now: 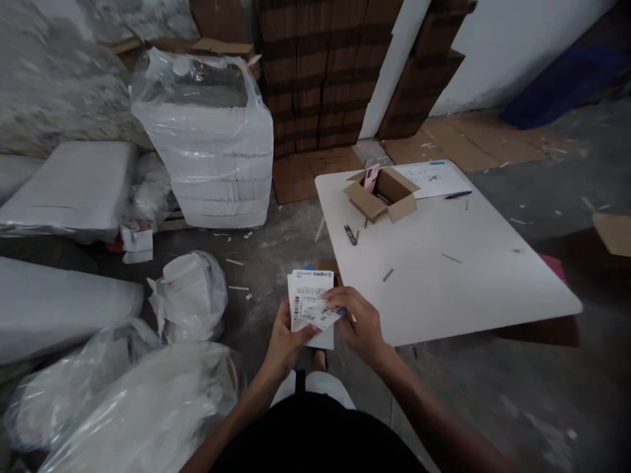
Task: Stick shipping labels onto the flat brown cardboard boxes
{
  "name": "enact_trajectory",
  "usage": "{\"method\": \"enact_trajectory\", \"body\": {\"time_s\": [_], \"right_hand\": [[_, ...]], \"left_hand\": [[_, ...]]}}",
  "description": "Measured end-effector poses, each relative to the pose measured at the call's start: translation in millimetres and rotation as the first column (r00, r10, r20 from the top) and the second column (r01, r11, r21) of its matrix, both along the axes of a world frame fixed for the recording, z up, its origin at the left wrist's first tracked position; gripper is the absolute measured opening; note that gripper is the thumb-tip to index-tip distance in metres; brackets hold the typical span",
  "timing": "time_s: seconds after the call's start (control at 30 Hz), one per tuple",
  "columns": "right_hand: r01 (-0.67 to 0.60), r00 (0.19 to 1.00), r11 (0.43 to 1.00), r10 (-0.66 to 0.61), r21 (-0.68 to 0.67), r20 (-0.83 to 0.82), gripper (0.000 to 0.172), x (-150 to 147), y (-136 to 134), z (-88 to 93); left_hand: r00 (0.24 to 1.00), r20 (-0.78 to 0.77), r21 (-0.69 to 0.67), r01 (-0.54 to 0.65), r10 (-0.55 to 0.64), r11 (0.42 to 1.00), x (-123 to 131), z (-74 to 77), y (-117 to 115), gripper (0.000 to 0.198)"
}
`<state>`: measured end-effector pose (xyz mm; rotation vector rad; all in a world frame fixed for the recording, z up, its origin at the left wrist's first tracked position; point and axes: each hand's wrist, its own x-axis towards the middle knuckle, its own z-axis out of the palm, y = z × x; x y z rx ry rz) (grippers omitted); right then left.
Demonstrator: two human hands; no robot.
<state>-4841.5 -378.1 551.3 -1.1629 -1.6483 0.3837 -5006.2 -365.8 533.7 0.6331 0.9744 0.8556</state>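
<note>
At the back rises a tall stack of flat brown cardboard (323, 72), with a bulky white bale wrapped in clear plastic (217, 164) beside it and a white, round-cornered table (444, 282) nearer the person. On the table sits an open brown cardboard box (363, 202). Just off the table's near left side is a thin stack of white printed sheets (306, 287), with the left hand (284, 336) clamped on its left edge. The right hand (363, 322) pinches the right end of a smaller, slanting white printed slip (321, 318) across the stack's front. The sheets look light, bendable and easily creased, and may slide on one another, so the side edges seem the best hold, a thumb flat on the face; small black clippers (350, 235) lie beyond, near the box
</note>
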Motion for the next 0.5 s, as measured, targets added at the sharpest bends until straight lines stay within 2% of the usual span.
{"method": "enact_trajectory", "body": {"time_s": [0.2, 0.23, 0.3, 0.33, 0.37, 0.4, 0.47, 0.5], "right_hand": [[-0.026, 0.990, 0.999, 0.029, 0.026, -0.138, 0.024, 3.9, -9.4, 5.8], [0.007, 0.990, 1.000, -0.004, 0.018, -0.138, 0.022, 5.0, -9.6, 6.7], [0.163, 0.975, 0.984, -0.171, -0.068, -0.144, 0.017, 4.8, -9.2, 6.0], [0.249, 0.949, 0.956, -0.273, -0.153, -0.159, 0.018, 2.5, -8.8, 4.3], [0.297, 0.917, 0.919, -0.350, -0.259, -0.193, 0.026, -1.7, -8.4, 1.6], [0.279, 0.888, 0.883, -0.386, -0.376, -0.247, 0.038, -7.6, -8.0, -1.6], [0.074, 0.847, 0.822, -0.350, -0.564, -0.400, 0.066, -23.3, -6.7, -8.6], [-0.033, 0.817, 0.785, -0.335, -0.618, -0.469, 0.074, -31.4, -5.6, -11.7]], "left_hand": [[0.999, -0.030, 0.016, 0.029, -0.028, 0.999, 2.4, 1.2, 1.2, 0.058], [0.999, -0.037, 0.014, 0.037, -0.037, 0.999, 3.0, 1.5, 1.9, 0.056], [0.995, -0.083, 0.017, 0.055, -0.053, 0.998, 4.6, 1.8, 2.5, 0.054], [0.990, -0.134, 0.029, 0.055, -0.051, 0.998, 5.5, 1.8, 2.1, 0.054], [0.976, -0.214, 0.057, 0.049, -0.035, 0.997, 6.6, 2.0, 1.1, 0.055], [0.947, -0.322, 0.096, 0.040, -0.007, 0.995, 7.5, 2.4, -0.4, 0.057], [0.834, -0.550, 0.168, 0.065, 0.038, 0.984, 8.8, 5.2, -4.0, 0.055], [0.776, -0.630, 0.200, 0.115, 0.038, 0.973, 8.8, 7.9, -5.6, 0.053]]}}
